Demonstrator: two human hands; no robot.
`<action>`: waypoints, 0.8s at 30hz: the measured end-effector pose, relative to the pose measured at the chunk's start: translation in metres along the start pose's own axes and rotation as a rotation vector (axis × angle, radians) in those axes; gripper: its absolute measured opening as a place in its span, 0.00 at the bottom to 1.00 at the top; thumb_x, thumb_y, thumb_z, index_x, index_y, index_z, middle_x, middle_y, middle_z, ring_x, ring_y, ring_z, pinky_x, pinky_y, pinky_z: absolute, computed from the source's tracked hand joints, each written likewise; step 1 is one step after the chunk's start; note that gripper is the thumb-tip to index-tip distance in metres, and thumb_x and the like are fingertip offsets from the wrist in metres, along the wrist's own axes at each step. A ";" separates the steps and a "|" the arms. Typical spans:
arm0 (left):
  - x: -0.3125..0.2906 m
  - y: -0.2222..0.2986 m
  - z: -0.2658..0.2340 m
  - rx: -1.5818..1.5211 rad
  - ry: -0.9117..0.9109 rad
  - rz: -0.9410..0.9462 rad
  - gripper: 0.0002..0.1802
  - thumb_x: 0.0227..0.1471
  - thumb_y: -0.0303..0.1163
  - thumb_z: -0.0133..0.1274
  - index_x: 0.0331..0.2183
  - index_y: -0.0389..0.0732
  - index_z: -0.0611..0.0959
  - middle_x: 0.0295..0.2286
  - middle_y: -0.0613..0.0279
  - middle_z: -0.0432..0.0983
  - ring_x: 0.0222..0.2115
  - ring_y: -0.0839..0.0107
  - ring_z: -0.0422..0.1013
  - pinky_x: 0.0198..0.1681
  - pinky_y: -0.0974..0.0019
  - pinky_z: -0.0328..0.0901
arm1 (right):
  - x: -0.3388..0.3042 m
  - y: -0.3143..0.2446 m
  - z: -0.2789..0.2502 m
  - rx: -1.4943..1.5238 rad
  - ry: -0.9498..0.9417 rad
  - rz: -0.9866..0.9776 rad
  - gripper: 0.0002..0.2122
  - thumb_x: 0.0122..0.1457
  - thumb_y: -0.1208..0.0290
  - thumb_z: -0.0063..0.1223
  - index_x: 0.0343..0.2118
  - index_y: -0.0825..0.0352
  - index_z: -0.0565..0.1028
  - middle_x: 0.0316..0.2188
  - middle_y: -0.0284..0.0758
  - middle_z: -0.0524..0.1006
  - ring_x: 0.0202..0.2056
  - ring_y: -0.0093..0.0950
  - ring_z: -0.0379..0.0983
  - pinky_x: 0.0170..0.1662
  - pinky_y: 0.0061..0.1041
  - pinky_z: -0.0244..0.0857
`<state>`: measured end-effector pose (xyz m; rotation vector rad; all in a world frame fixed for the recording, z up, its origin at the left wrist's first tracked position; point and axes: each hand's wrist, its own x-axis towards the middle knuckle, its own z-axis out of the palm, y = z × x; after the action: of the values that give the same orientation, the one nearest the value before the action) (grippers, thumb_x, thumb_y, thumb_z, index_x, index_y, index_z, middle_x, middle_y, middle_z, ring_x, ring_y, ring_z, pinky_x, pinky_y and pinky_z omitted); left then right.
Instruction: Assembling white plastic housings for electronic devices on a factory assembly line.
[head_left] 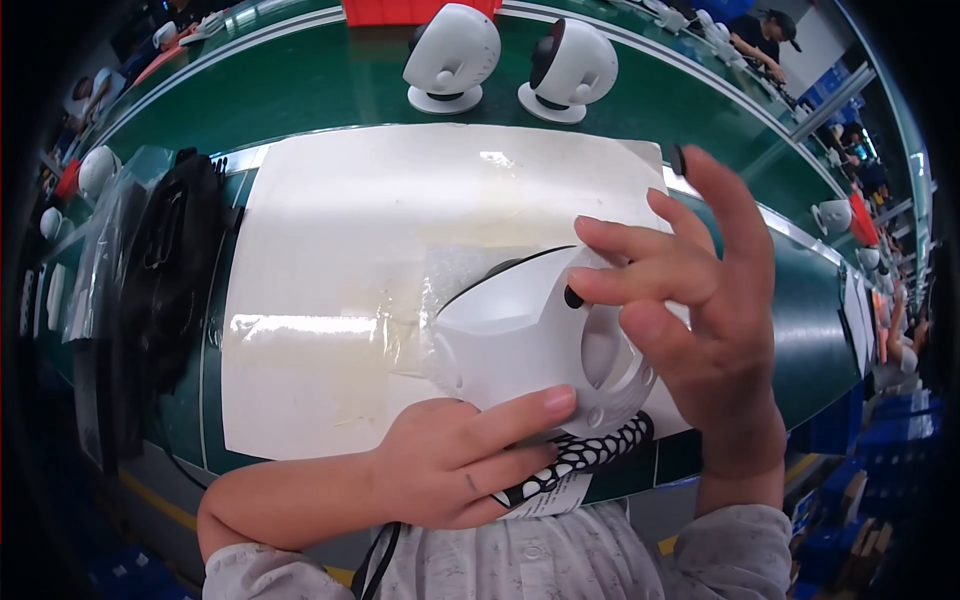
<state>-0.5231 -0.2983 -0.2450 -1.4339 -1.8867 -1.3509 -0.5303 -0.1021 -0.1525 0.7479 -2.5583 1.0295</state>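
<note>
Both hands (435,455) (705,295), right splayed, flank a white device (520,335).

Shell (505,335) between left hand (455,460) and right hand (690,290): white, dark edge line. Strip (605,445) by left hand: black, white oval spots. Board (300,240) beneath both hands: off-white, yellowish patches. Worktop (330,90) beyond them: green. Bin (420,10) farther beyond: red.

A large white sheet (300,260) lies on the green workbench (812,320).
</note>
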 end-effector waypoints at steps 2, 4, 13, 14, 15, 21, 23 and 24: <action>0.000 0.000 -0.002 0.012 -0.006 -0.001 0.12 0.32 0.28 0.50 0.27 0.40 0.78 0.46 0.56 0.64 0.14 0.74 0.64 0.17 0.74 0.60 | -0.004 -0.004 0.004 -0.054 -0.001 -0.066 0.14 0.50 0.68 0.50 0.39 0.67 0.68 0.34 0.37 0.74 0.47 0.34 0.64 0.57 0.39 0.37; -0.003 -0.001 -0.006 -0.015 -0.005 -0.033 0.11 0.31 0.28 0.51 0.26 0.40 0.78 0.46 0.54 0.64 0.15 0.73 0.65 0.17 0.73 0.61 | -0.006 -0.012 0.013 0.005 0.015 -0.060 0.15 0.51 0.63 0.49 0.40 0.65 0.67 0.38 0.39 0.73 0.50 0.38 0.61 0.57 0.40 0.35; -0.001 -0.006 -0.010 -0.046 0.011 -0.012 0.11 0.29 0.26 0.53 0.24 0.36 0.76 0.46 0.50 0.62 0.18 0.70 0.68 0.19 0.72 0.62 | -0.033 -0.005 0.020 0.246 -0.037 0.089 0.09 0.48 0.63 0.54 0.23 0.62 0.71 0.55 0.50 0.48 0.59 0.43 0.32 0.57 0.39 0.27; -0.001 -0.006 -0.007 -0.053 0.034 -0.008 0.11 0.28 0.26 0.53 0.23 0.36 0.76 0.46 0.50 0.62 0.19 0.70 0.68 0.20 0.73 0.62 | -0.036 -0.005 0.021 0.246 -0.036 0.092 0.09 0.48 0.63 0.54 0.23 0.62 0.71 0.55 0.50 0.48 0.59 0.43 0.32 0.57 0.39 0.27; 0.000 -0.005 -0.004 -0.057 0.029 -0.010 0.11 0.28 0.26 0.53 0.23 0.36 0.76 0.46 0.49 0.62 0.19 0.69 0.68 0.20 0.73 0.62 | -0.039 -0.003 0.021 0.249 -0.018 0.100 0.09 0.48 0.62 0.54 0.23 0.62 0.72 0.55 0.51 0.49 0.59 0.44 0.32 0.57 0.39 0.27; 0.006 0.007 0.017 -0.058 -0.007 -0.036 0.11 0.28 0.26 0.54 0.23 0.35 0.76 0.46 0.49 0.62 0.19 0.68 0.69 0.20 0.72 0.63 | -0.070 0.001 0.006 -0.092 0.022 0.030 0.11 0.51 0.58 0.48 0.27 0.62 0.72 0.53 0.51 0.53 0.58 0.46 0.38 0.56 0.41 0.30; 0.010 0.008 0.017 -0.034 -0.058 0.010 0.14 0.29 0.23 0.55 0.26 0.33 0.75 0.47 0.45 0.58 0.20 0.69 0.70 0.21 0.72 0.64 | -0.081 -0.001 0.003 -0.227 0.051 -0.002 0.13 0.52 0.56 0.46 0.28 0.62 0.73 0.52 0.49 0.57 0.57 0.47 0.42 0.56 0.41 0.32; 0.011 0.009 0.020 -0.011 -0.108 0.057 0.17 0.29 0.21 0.57 0.29 0.32 0.75 0.48 0.40 0.54 0.20 0.71 0.71 0.23 0.72 0.65 | -0.085 -0.003 0.000 -0.329 0.038 -0.044 0.13 0.51 0.56 0.46 0.31 0.60 0.73 0.49 0.43 0.62 0.54 0.44 0.50 0.55 0.39 0.34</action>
<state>-0.5149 -0.2760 -0.2412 -1.5826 -1.8927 -1.2825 -0.4583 -0.0731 -0.1879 0.6827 -2.5737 0.5808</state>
